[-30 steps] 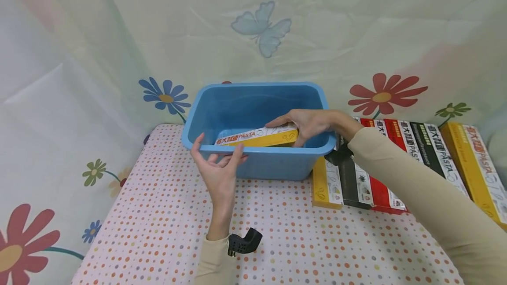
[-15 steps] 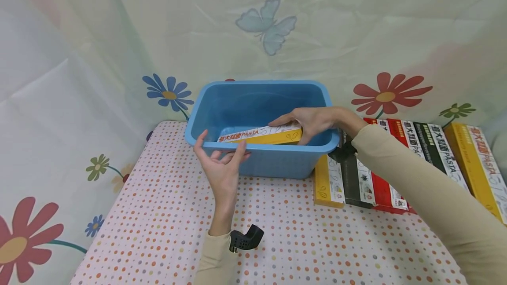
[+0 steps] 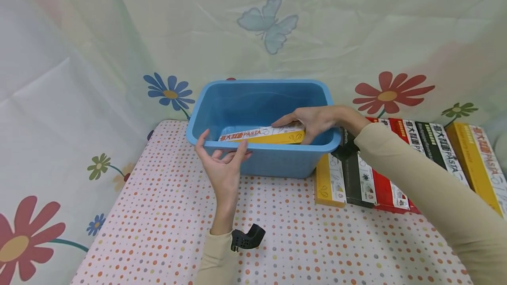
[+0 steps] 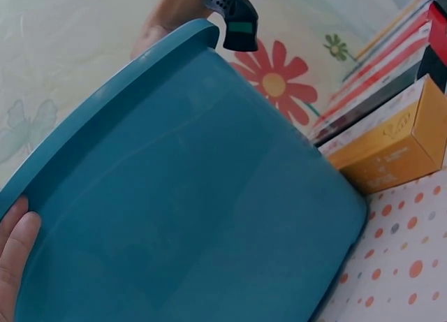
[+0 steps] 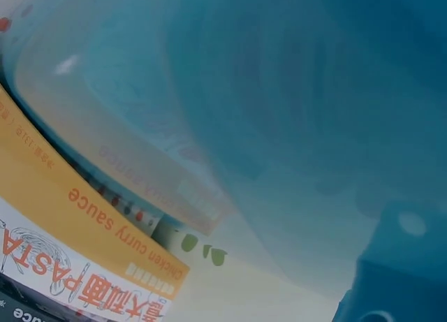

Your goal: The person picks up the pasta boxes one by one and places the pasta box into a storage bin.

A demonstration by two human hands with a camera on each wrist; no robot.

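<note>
Here the left hand (image 3: 222, 171) grips a bin (image 3: 283, 162), the right hand (image 3: 315, 120) a pasta box (image 3: 271, 137) inside

Inner yellow box (image 3: 263, 136), in the tub (image 3: 277, 166): "意大利面PASTA" in red along its white face (head view).
Near yellow box (image 5: 87, 228), beside the tub: "Chicken curry sauce" on the yellow side and "意大利面PASTA" on the white face, inverted in the right wrist view; a small line on the yellow side includes a number reading as 131.
Black box (image 5: 24, 304): letters "uce", inverted, the remainder cut off by the edge.
Red box (image 3: 404, 131): "意大利面PASTA", small, on the white face.
Dark green box (image 3: 441, 146): "意大利面PASTA" in black on white.
Rightmost yellow box (image 3: 477, 162): "意大利面PASTA" in red on white; lettering on the yellow side too small to read.
</note>
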